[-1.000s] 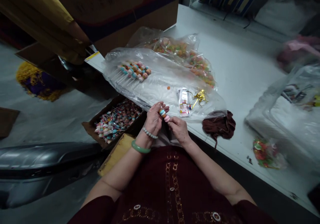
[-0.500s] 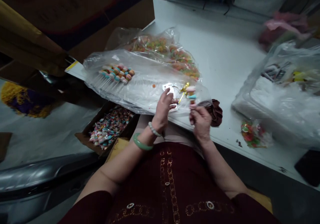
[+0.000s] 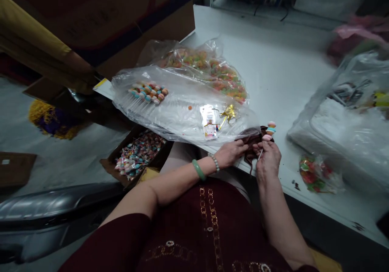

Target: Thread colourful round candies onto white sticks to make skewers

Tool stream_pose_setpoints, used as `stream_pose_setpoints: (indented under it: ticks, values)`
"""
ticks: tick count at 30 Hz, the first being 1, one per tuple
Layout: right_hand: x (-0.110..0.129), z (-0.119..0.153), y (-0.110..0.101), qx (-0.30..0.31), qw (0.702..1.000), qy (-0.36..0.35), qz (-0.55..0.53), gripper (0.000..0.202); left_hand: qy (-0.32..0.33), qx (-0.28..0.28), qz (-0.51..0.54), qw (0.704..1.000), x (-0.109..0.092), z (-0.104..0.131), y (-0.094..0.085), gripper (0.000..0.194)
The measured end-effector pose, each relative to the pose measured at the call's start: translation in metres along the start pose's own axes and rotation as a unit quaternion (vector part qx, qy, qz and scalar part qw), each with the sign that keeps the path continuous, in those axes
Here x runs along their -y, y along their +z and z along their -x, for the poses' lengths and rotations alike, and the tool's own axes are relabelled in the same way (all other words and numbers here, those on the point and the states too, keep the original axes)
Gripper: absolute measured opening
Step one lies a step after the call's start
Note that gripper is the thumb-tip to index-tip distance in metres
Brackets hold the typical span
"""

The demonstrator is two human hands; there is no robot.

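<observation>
My right hand is closed round the stick of a lollipop made of stacked pink, orange and blue macaron-like candies, held upright. Its fingertips also meet the crumpled dark brown cloth at the table's near edge. My left hand, below a beaded bracelet and a green bangle, pinches the left side of that cloth. A plastic sheet lies left of both hands. On it are several similar lollipops, a white printed packet and gold ties.
Bags of colourful gummies lie behind the sheet. A clear bag and a small candy bag are at right. Below left stands a carton of wrapped candies. A large carton and another person's sleeve are upper left.
Both hands have moved right, from over the plastic sheet to the brown cloth. The lollipop has travelled with my right hand. My left hand has closed on the cloth.
</observation>
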State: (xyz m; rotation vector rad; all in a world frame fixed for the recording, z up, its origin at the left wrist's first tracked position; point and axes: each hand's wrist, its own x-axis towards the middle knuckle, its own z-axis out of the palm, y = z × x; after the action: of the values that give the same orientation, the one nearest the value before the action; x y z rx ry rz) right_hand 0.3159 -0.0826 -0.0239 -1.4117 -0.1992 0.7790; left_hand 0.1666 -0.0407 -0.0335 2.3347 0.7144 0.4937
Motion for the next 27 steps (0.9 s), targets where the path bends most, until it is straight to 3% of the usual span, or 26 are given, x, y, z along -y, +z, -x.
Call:
stream_pose_setpoints:
  ticks: [3,8,11,13,16,19,21,24,27]
  values:
    - [-0.003,-0.001,0.0,0.009,1.0,0.002,0.01,0.026,0.061,0.021,-0.102,0.993,0.004,0.022,-0.004,0.035]
    - [-0.008,0.005,0.004,0.001,0.999,-0.037,0.009,0.025,0.0,-0.043,-0.162,0.986,0.0,0.044,-0.019,0.031]
    - [-0.009,0.007,0.005,-0.008,0.999,-0.049,0.007,0.027,-0.092,-0.118,-0.152,0.977,0.004,0.047,-0.045,0.036]
    - [-0.01,0.006,0.006,-0.011,0.998,-0.057,0.0,0.027,-0.19,-0.177,-0.161,0.952,0.014,0.039,-0.065,0.036]
    - [-0.012,0.005,0.005,-0.019,0.998,-0.065,-0.015,0.024,-0.331,-0.195,-0.169,0.908,0.04,0.015,-0.091,0.037]
    - [-0.014,0.004,0.003,-0.016,0.998,-0.066,-0.02,0.023,-0.427,-0.163,-0.136,0.879,0.065,-0.007,-0.107,0.037]
    - [-0.014,0.004,0.003,-0.009,0.998,-0.064,-0.014,0.024,-0.459,-0.176,-0.087,0.866,0.078,-0.013,-0.112,0.029]
    - [-0.012,0.006,0.004,-0.007,0.998,-0.067,-0.009,0.026,-0.473,-0.256,0.014,0.843,0.092,-0.012,-0.114,0.023]
    - [-0.012,0.008,0.006,-0.014,0.997,-0.072,-0.011,0.024,-0.438,-0.355,0.155,0.811,0.098,-0.009,-0.118,0.028]
